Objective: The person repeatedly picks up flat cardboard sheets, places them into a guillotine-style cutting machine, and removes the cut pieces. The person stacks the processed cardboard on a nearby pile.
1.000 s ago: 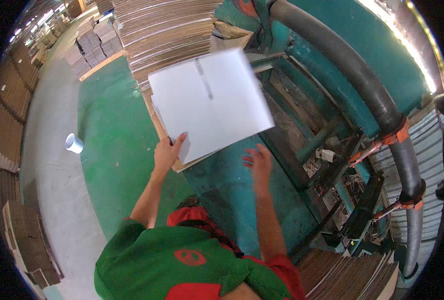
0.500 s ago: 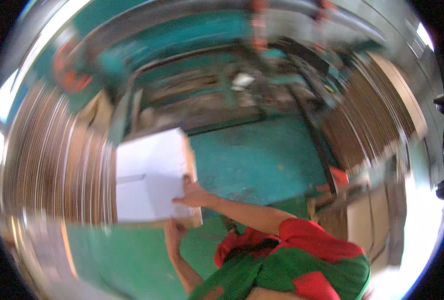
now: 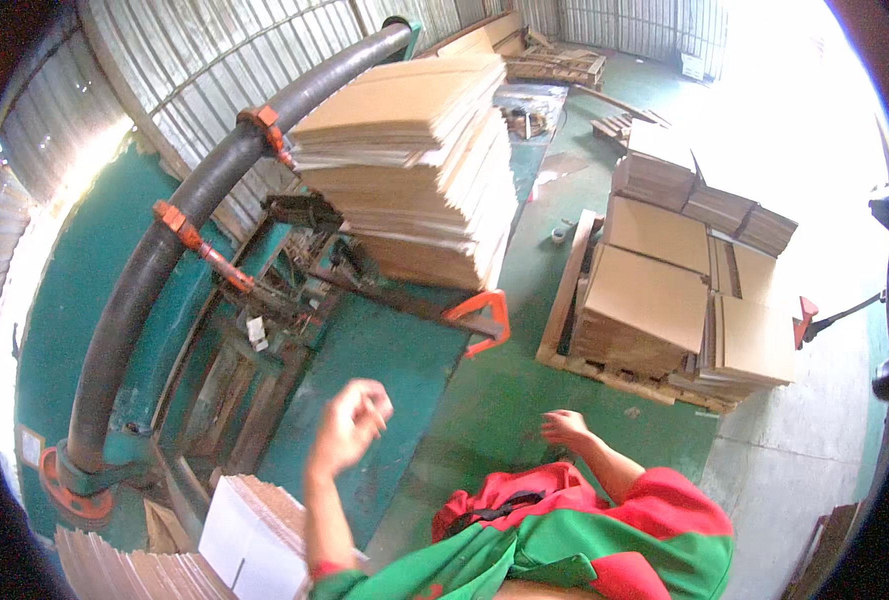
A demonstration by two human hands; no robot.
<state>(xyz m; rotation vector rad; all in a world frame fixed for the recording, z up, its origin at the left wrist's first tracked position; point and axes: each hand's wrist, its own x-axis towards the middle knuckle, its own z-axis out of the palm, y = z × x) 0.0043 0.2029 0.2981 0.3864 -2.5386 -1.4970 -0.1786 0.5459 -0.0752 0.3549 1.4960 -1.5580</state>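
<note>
My left hand point(image 3: 352, 428) is raised over the teal machine bed point(image 3: 359, 360), its fingers loosely bent and nothing in them. Lower right of it, over the green floor, my right hand point(image 3: 565, 428) hangs in front of my body, empty, with its fingers loosely extended. Neither hand touches anything. Beside my left forearm at the bottom left lies a stack of cardboard sheets point(image 3: 134, 565) on edge, with a white-faced sheet point(image 3: 249, 540) at its near end. Across the machine bed stands a tall stack of cardboard sheets point(image 3: 404, 170).
An orange bracket point(image 3: 489, 322) sticks out at the machine's corner. A long black roller point(image 3: 144, 270) with orange clamps runs along the left. To the right, a wooden pallet point(image 3: 604, 370) carries several piles of cardboard point(image 3: 644, 300), with an orange-and-black handle point(image 3: 804, 322) beside it.
Both hands have let go of the white-faced sheet at the stack and moved away from it. My view has swung right, bringing the tall stack and the loaded pallet into fuller sight.
</note>
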